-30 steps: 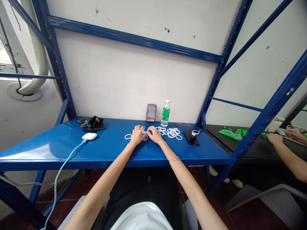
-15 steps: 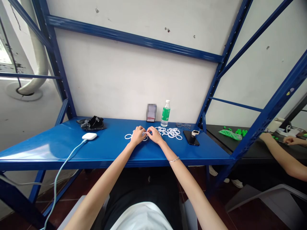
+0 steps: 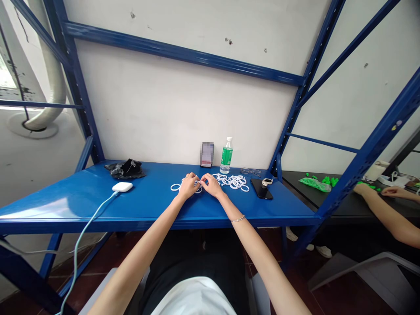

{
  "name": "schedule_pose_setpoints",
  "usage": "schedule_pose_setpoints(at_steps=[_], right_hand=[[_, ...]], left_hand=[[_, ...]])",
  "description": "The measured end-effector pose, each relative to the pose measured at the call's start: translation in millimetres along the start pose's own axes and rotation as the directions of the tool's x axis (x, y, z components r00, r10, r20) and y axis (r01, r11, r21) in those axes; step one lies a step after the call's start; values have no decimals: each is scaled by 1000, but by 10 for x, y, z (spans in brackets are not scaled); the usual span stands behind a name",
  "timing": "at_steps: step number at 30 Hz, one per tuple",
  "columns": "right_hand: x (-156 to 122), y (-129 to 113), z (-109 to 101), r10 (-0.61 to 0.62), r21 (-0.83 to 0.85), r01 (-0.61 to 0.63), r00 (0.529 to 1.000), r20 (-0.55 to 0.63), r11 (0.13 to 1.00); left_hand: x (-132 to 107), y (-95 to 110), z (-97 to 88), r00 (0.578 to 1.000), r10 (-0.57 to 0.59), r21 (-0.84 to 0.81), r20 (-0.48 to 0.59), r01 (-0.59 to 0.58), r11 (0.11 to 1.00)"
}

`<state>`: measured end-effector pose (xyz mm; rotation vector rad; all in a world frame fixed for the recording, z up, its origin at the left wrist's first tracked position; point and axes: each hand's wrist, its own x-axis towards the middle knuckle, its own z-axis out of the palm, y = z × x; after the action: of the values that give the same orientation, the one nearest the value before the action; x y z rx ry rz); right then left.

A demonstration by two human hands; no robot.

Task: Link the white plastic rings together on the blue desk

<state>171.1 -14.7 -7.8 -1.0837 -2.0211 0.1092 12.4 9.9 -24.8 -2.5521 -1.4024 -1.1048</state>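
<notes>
Watching remotely, I have the left hand [image 3: 189, 186] and right hand [image 3: 211, 184] close in over the blue table [image 3: 141, 202], fingertips nearly meeting at a white piece [image 3: 198, 181]; fingers hide it, so I cannot tell whether either pinches; the step looks like fine two-handed ring work, the next move calling for matched fingertips; a loose ring [image 3: 175, 190] lies left, tangled white rings [image 3: 234, 181] right; a bottle [image 3: 226, 155] stands beyond.

No words are legible: print on the green bottle label [image 3: 226, 156] is too small, and the upright device screen [image 3: 207, 154] appears pixelated.
</notes>
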Motion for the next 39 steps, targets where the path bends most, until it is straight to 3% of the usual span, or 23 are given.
schedule_pose_setpoints(at_steps=[24,39], right_hand=[[-20,3,-6,75,-78,-69,994,83,995],[-23,-20,-23,86,-79,-81,994,68,994]], left_hand=[[-21,34,-23,996,11,5,83,-11,1000],[-11,51,-46,996,-13,6,90,13,1000]])
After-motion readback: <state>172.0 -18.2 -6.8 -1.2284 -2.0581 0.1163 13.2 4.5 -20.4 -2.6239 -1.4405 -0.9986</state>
